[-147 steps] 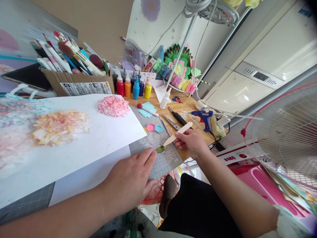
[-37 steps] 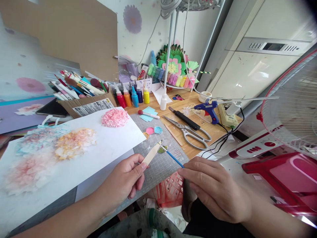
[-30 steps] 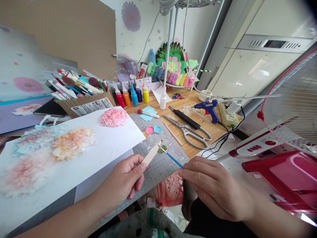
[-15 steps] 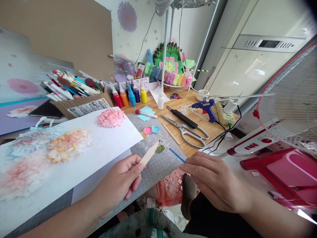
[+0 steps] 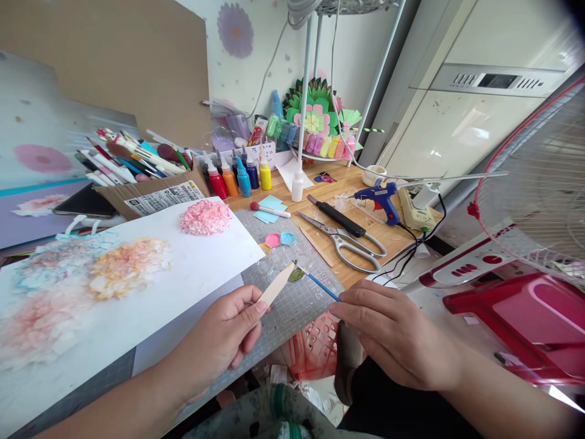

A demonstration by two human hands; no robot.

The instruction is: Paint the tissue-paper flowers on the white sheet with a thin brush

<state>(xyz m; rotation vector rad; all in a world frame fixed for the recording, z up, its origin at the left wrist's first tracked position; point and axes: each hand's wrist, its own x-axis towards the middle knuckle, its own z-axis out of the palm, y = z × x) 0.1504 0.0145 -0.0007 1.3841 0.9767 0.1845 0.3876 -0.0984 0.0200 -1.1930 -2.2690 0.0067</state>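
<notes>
My left hand [image 5: 240,326] is closed around a flat wooden stick [image 5: 277,284], its far end pointing up and to the right. Between the fingers of my right hand [image 5: 388,329] is a thin blue paintbrush [image 5: 323,286], with its dark tip close to the end of the stick; whether they touch I cannot tell. Below the two tips lies a small pool of olive-green paint [image 5: 297,274] in a clear palette on the grey cutting mat [image 5: 292,317]. Pink paint [image 5: 273,240] and blue paint [image 5: 287,238] sit in the palette's farther wells.
White paper [image 5: 192,268] with fluffy coloured flowers covers the left side. Scissors [image 5: 347,244], a black-handled tool [image 5: 340,218] and a blue glue gun [image 5: 380,200] lie to the right. Paint bottles [image 5: 244,178] and a brush box [image 5: 159,198] stand behind; a fan [image 5: 539,183] is at far right.
My right hand and the paintbrush have shifted slightly left, bringing the brush tip nearer the end of the wooden stick. My left hand stays almost still.
</notes>
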